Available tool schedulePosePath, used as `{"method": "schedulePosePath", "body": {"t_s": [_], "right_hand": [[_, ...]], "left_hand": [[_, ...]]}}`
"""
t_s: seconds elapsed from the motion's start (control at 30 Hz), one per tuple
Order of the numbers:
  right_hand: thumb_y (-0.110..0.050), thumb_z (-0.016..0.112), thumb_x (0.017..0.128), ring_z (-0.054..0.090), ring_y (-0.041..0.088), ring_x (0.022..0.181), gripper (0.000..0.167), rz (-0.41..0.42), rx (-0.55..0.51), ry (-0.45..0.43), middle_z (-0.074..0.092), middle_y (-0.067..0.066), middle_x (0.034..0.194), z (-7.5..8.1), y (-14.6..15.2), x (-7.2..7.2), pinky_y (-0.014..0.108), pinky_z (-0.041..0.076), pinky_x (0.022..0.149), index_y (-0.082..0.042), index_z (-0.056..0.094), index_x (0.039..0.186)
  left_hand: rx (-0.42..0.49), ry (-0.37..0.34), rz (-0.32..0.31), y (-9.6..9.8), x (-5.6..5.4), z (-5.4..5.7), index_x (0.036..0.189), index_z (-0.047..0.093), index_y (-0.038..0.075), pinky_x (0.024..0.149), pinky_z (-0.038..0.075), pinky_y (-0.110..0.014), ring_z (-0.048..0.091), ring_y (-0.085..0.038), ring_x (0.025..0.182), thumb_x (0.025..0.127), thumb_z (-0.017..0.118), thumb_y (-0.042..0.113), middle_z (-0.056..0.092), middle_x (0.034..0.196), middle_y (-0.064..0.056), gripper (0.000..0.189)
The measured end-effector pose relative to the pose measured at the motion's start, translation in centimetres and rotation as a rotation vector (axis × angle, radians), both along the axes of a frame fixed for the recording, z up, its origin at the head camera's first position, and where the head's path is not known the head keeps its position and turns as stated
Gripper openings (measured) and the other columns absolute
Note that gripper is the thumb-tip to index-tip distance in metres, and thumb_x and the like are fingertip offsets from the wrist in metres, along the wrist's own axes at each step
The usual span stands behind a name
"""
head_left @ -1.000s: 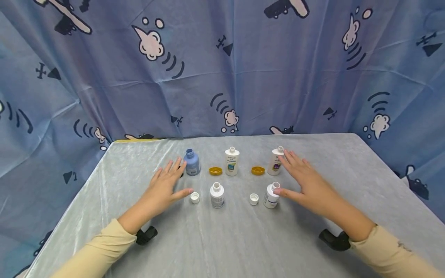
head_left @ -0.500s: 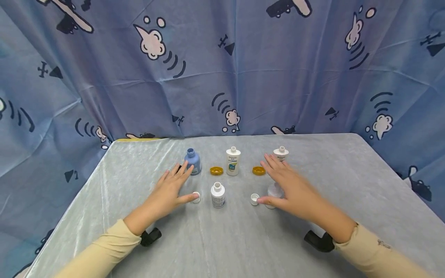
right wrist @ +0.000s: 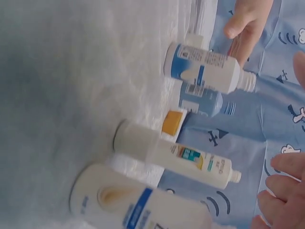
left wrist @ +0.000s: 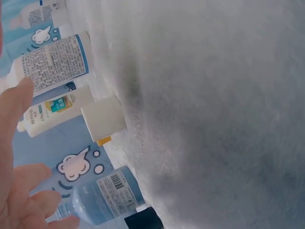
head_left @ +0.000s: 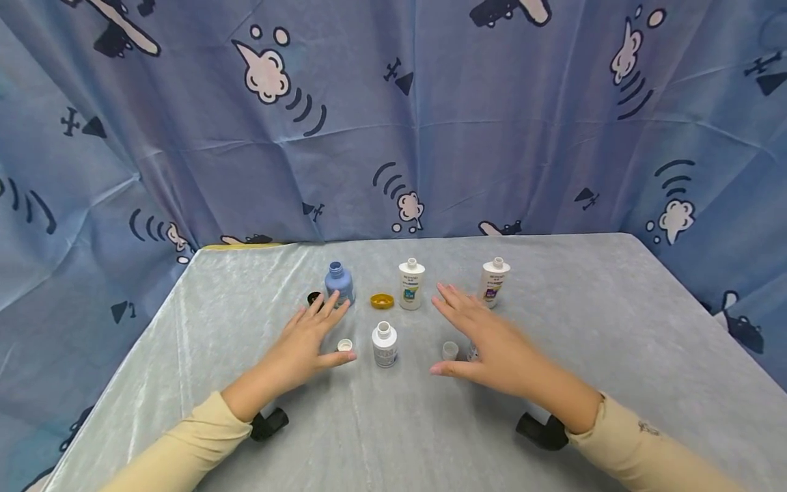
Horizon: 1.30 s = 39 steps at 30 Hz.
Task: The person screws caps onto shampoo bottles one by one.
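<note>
My left hand [head_left: 298,350] is held above the table with fingers spread, its thumb beside a small white cap [head_left: 345,344]. Past its fingertips are a blue bottle [head_left: 337,279] and a black cap [head_left: 314,298]. My right hand [head_left: 498,348], also spread and holding nothing, covers most of a white bottle [right wrist: 133,200]. Another white cap [head_left: 450,350] shows between that hand's thumb and fingers. Between the two hands stands an uncapped white bottle [head_left: 384,346]. In the right wrist view, my right fingers [right wrist: 286,188] extend beyond the bottle necks.
At the back stand two slim white bottles, one with a green label [head_left: 410,287] and one with a purple label [head_left: 494,279]. An amber cap [head_left: 382,301] lies between the blue and green-labelled bottles. Behind the grey-covered table [head_left: 393,437] hangs a blue patterned curtain [head_left: 356,102].
My right hand has moved left across the front right bottle, uncovering the purple-labelled bottle and hiding the second amber cap. My left hand has shifted slightly right. The bottles stay put.
</note>
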State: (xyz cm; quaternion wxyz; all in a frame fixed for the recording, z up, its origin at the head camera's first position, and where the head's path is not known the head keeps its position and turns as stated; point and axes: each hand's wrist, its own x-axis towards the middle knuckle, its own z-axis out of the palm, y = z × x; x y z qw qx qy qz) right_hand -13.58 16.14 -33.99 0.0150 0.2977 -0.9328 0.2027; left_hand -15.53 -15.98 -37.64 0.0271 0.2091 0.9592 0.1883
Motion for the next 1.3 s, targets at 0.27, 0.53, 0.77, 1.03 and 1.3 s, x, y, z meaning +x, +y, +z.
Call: {"method": "schedulePosePath", "body": {"t_s": [0.27, 0.53, 0.77, 1.03, 1.3], "right_hand": [[-0.062, 0.071, 0.081, 0.023, 0.030, 0.153, 0.097, 0.032, -0.080, -0.109, 0.014, -0.002, 0.168, -0.8, -1.2, 0.2, 0.063, 0.034, 0.114, -0.023, 0.028, 0.158], [-0.049, 0.081, 0.078, 0.029, 0.033, 0.150, 0.097, 0.051, -0.222, -0.180, 0.019, 0.005, 0.167, -1.6, -2.5, 0.2, 0.059, 0.036, 0.114, -0.020, 0.031, 0.157], [-0.038, 0.087, 0.074, 0.033, 0.031, 0.148, 0.098, 0.027, -0.280, -0.228, 0.023, 0.002, 0.166, -2.1, -3.6, 0.2, 0.056, 0.039, 0.113, -0.021, 0.035, 0.155], [-0.037, 0.088, 0.073, 0.041, 0.031, 0.144, 0.096, -0.020, -0.394, -0.338, 0.033, 0.004, 0.161, -2.3, -4.4, -0.5, 0.051, 0.038, 0.115, -0.018, 0.040, 0.153], [-0.025, 0.089, 0.075, 0.046, 0.028, 0.141, 0.085, -0.057, -0.591, -0.472, 0.045, 0.010, 0.155, -3.3, -5.4, -1.1, 0.035, 0.040, 0.114, -0.007, 0.048, 0.147]], "left_hand": [[0.039, -0.001, -0.014, 0.2, 0.1, -0.1, 0.154, 0.037, 0.013, 0.123, 0.016, -0.059, 0.019, -0.038, 0.153, 0.087, 0.073, 0.047, 0.027, 0.164, -0.012, 0.083], [0.057, -0.005, -0.023, 0.1, 0.2, -0.9, 0.153, 0.038, 0.010, 0.119, 0.027, -0.061, 0.028, -0.038, 0.149, 0.086, 0.077, 0.038, 0.032, 0.161, -0.013, 0.082], [0.091, -0.042, -0.019, 0.2, 0.2, -1.0, 0.151, 0.041, 0.006, 0.116, 0.032, -0.060, 0.033, -0.041, 0.146, 0.083, 0.080, 0.037, 0.034, 0.160, -0.015, 0.085], [0.247, -0.156, 0.034, 0.0, -0.3, -1.4, 0.149, 0.042, 0.001, 0.111, 0.043, -0.048, 0.047, -0.036, 0.138, 0.079, 0.085, 0.032, 0.041, 0.155, -0.016, 0.087], [0.350, -0.225, 0.153, 0.0, -0.3, -1.5, 0.141, 0.055, 0.005, 0.099, 0.054, -0.044, 0.063, -0.039, 0.119, 0.077, 0.087, 0.025, 0.053, 0.145, -0.019, 0.075]]}}
